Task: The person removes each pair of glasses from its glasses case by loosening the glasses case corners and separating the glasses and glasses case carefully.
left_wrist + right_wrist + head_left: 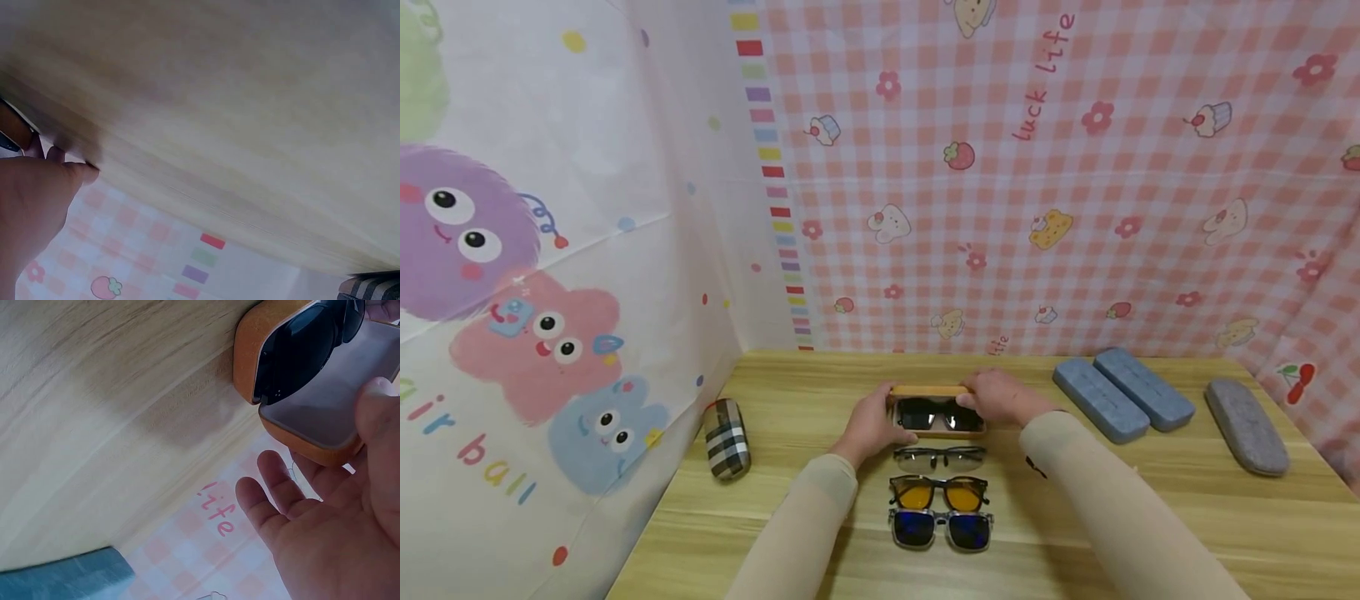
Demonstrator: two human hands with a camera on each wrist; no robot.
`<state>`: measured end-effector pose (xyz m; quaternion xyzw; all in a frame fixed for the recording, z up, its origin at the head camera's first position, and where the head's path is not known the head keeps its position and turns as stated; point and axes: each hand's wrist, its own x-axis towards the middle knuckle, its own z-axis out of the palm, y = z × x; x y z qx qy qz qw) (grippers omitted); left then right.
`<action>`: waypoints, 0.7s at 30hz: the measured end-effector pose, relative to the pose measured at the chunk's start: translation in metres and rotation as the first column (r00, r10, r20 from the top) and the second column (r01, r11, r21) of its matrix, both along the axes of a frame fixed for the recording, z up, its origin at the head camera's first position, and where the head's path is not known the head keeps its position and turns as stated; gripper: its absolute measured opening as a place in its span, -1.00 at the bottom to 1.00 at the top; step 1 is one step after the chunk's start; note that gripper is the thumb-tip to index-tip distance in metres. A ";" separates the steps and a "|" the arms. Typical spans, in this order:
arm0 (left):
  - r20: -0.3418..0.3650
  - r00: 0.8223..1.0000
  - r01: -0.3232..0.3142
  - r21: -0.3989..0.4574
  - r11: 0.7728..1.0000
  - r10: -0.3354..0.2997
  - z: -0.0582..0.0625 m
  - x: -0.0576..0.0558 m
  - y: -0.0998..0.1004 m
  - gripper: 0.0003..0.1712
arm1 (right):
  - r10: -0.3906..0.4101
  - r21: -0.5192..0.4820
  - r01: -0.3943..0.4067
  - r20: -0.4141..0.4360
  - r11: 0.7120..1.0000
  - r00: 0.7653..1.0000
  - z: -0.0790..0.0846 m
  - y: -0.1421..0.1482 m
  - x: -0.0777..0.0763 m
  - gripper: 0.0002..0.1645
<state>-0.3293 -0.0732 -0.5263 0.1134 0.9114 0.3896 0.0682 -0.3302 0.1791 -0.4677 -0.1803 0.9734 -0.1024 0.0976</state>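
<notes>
The left hand (pixel 868 425) grips the left end of the orange case (pixel 247 359), thumb towards its front; the right hand (pixel 1000 396) pinches the raised lid (pixel 303 444), thumb over the inner edge and some fingers behind it, the others spread loose. The case stands open on the surface (pixel 692 533) with dark sunglasses (pixel 916 413) inside it.

If the lid came down now, the right thumb could be nipped, since it lies over the inner edge. The sunglasses sit close to the hinge side of the case; whether their arms are fully tucked in is hard to tell, and a stray one could catch under the lid and bend. Should the left hand loosen, a push on the lid might tip or slide the case.

Just in front of the case lie the clear-lens glasses (pixel 934 453), near the left thumb; a slip there could shove them into the orange-lens glasses (pixel 917 497), and those into the blue-lens glasses (pixel 913 529), scratching lenses. The checked case (pixel 727 442), well left of the orange case, and the blue cases (pixel 1101 400) and grey case (pixel 1247 427), to its right, seem at little risk.
</notes>
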 end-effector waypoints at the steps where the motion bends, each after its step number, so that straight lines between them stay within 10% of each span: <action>1: 0.003 1.000 -0.005 -0.001 1.000 0.005 0.001 0.000 0.000 0.22 | -0.006 -0.008 0.006 -0.001 1.000 1.000 0.000 0.000 0.000 -0.39; 21: 0.069 0.998 -0.009 0.108 0.994 0.001 0.003 0.001 -0.006 0.26 | -0.072 -0.172 0.064 -0.038 0.983 0.997 -0.008 0.000 0.002 -0.47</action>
